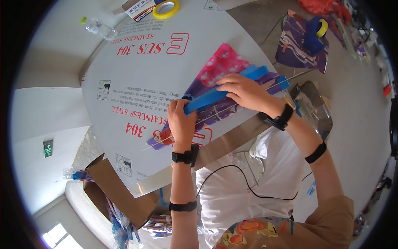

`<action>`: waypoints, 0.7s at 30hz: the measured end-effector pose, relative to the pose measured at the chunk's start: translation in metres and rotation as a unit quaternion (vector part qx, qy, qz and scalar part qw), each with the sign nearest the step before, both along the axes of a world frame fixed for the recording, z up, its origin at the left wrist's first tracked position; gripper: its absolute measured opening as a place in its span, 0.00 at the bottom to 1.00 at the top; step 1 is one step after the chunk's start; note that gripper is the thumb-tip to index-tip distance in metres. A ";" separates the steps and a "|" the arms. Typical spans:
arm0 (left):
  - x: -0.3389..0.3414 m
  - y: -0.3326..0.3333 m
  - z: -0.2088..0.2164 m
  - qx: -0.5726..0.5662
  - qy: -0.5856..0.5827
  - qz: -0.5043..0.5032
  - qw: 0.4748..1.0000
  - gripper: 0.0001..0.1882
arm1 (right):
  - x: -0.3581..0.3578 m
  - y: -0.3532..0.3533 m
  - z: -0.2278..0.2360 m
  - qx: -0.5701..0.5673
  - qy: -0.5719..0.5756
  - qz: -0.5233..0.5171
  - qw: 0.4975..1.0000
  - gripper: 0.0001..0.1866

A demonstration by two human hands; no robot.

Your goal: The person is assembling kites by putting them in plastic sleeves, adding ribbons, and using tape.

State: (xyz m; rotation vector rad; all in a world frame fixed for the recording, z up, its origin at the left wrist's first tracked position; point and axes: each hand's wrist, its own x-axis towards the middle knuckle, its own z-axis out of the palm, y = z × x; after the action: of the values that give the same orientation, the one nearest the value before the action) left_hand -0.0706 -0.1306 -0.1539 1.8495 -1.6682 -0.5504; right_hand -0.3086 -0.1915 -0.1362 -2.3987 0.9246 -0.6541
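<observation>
A folded piece of thin sheet fabric lies slantwise on the table, with a pink, white-spotted part [222,62] and a purple patterned part [217,115]. Along it runs a flat blue strip [205,99]. A thin pale rod [203,120] stretches beside the strip, over the purple part. My left hand [181,124] pinches the strip's left end, fingertips closed. Farther right, my right hand [245,92] is closed over the strip with bent fingers; its thumb side is partly hidden. Wrist bands circle both my forearms.
The table [145,68] has a printed white film and a bare metal edge. At its far side are a yellow tape roll [166,9], a small box [139,9] and a plastic bottle [98,28]. Cardboard box [122,195] stands lower left; a blue tape dispenser [314,38] lies upper right.
</observation>
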 end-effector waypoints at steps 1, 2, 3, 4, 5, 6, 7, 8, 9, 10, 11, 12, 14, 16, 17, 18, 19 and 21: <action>0.001 0.000 0.005 -0.020 -0.001 -0.006 1.000 0.16 | 0.003 0.000 -0.007 -0.014 -0.014 -0.002 1.000 0.15; 0.002 0.001 0.009 -0.020 0.007 -0.023 1.000 0.19 | 0.006 -0.001 -0.013 0.000 -0.020 -0.020 1.000 0.13; 0.002 0.003 0.014 -0.006 0.016 -0.038 0.999 0.23 | 0.007 -0.001 -0.018 0.045 0.000 -0.051 0.998 0.11; 0.003 0.006 0.019 -0.016 0.014 -0.038 0.999 0.23 | 0.007 -0.001 -0.022 0.018 -0.028 -0.036 0.999 0.11; 0.003 0.009 0.024 -0.055 -0.018 -0.101 0.993 0.26 | 0.006 0.000 -0.024 0.014 -0.036 -0.045 0.998 0.10; 0.003 0.013 0.027 -0.100 -0.044 -0.159 0.981 0.29 | 0.005 0.000 -0.025 0.016 -0.039 -0.052 0.998 0.10; -0.001 0.019 0.028 -0.091 -0.049 -0.166 0.981 0.29 | 0.004 0.001 -0.026 0.011 -0.046 -0.056 0.997 0.10; -0.007 0.025 0.028 -0.066 -0.086 -0.216 0.970 0.31 | 0.003 0.002 -0.026 0.008 -0.046 -0.055 0.997 0.10; -0.010 0.029 0.027 -0.052 -0.120 -0.272 0.953 0.32 | 0.002 0.003 -0.026 0.003 -0.047 -0.049 0.998 0.10; -0.011 0.032 0.025 -0.041 -0.124 -0.262 0.956 0.32 | 0.000 0.003 -0.025 0.004 -0.048 -0.051 0.998 0.10; -0.011 0.033 0.023 -0.028 -0.146 -0.262 0.954 0.33 | -0.003 0.003 -0.025 -0.028 -0.034 -0.051 0.998 0.11; -0.011 0.034 0.019 -0.015 -0.168 -0.261 0.950 0.33 | -0.007 0.004 -0.024 -0.059 -0.019 -0.051 0.997 0.11; -0.007 0.035 0.012 -0.023 -0.185 -0.265 0.946 0.33 | -0.015 0.001 -0.022 -0.087 0.007 -0.038 0.995 0.11; -0.006 0.034 0.004 -0.030 -0.201 -0.269 0.941 0.33 | -0.023 0.001 -0.020 -0.113 0.034 -0.026 0.993 0.12; -0.006 0.033 0.000 -0.049 -0.245 -0.272 0.929 0.33 | -0.026 0.001 -0.018 -0.121 0.060 -0.015 0.991 0.16; -0.006 0.032 -0.003 -0.068 -0.290 -0.274 0.915 0.32 | -0.028 0.002 -0.016 -0.129 0.086 -0.003 0.988 0.19; -0.007 0.031 -0.006 -0.068 -0.290 -0.272 0.915 0.32 | -0.029 0.003 -0.014 -0.130 0.086 -0.002 0.988 0.19; -0.009 0.029 -0.008 -0.100 -0.329 -0.265 0.901 0.31 | -0.032 0.004 -0.009 -0.126 0.105 0.023 0.986 0.25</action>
State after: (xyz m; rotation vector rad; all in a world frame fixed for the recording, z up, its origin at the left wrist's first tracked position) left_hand -0.0793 -0.1014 -0.1624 1.4968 -2.5983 0.0843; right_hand -0.3404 -0.1873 -0.1456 -2.7483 0.9146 -0.5358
